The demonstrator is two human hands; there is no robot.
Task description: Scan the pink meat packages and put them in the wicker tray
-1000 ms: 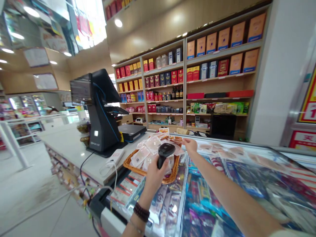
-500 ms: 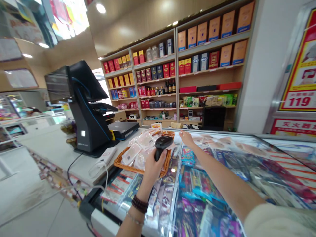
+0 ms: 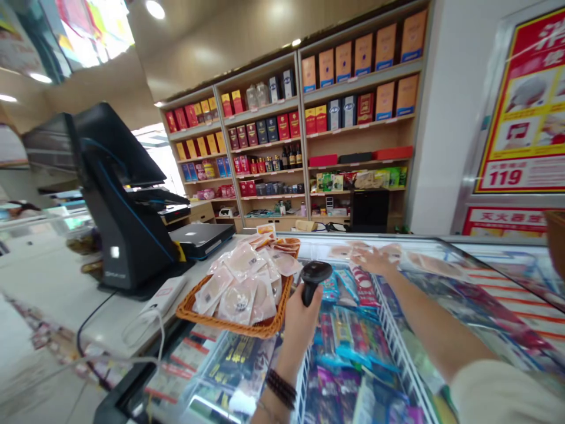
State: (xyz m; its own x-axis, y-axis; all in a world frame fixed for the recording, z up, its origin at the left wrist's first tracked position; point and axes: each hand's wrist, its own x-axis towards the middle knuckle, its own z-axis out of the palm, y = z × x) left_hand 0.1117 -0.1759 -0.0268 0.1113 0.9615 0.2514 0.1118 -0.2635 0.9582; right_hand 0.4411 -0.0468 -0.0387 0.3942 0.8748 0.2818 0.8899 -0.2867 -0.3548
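My left hand (image 3: pixel 302 318) is wrapped round the handle of a black barcode scanner (image 3: pixel 316 272), held upright above the freezer's glass top. To its left stands an orange wicker basket (image 3: pixel 188 306) piled with flat clear packets (image 3: pixel 242 262). My right hand (image 3: pixel 375 261) reaches out over the far part of the glass, fingers stretched out and slightly blurred. It is at a row of flat, pale brown packets (image 3: pixel 432 265) lying there; whether it touches one I cannot tell. Under the glass, colourful ice-cream packs (image 3: pixel 348 330) fill wire baskets.
On the white counter (image 3: pixel 39 265) at left stand a black checkout terminal (image 3: pixel 119 206), a flat dark device (image 3: pixel 203 238) and a white box (image 3: pixel 165 294) with a cable. Shelves (image 3: pixel 300 135) of boxed bottles line the back wall. Another basket's edge (image 3: pixel 556 241) shows at far right.
My view has turned right and come closer. My right hand has moved right, from beside the basket to the flat packets. My left hand has shifted right with the scanner, off the basket.
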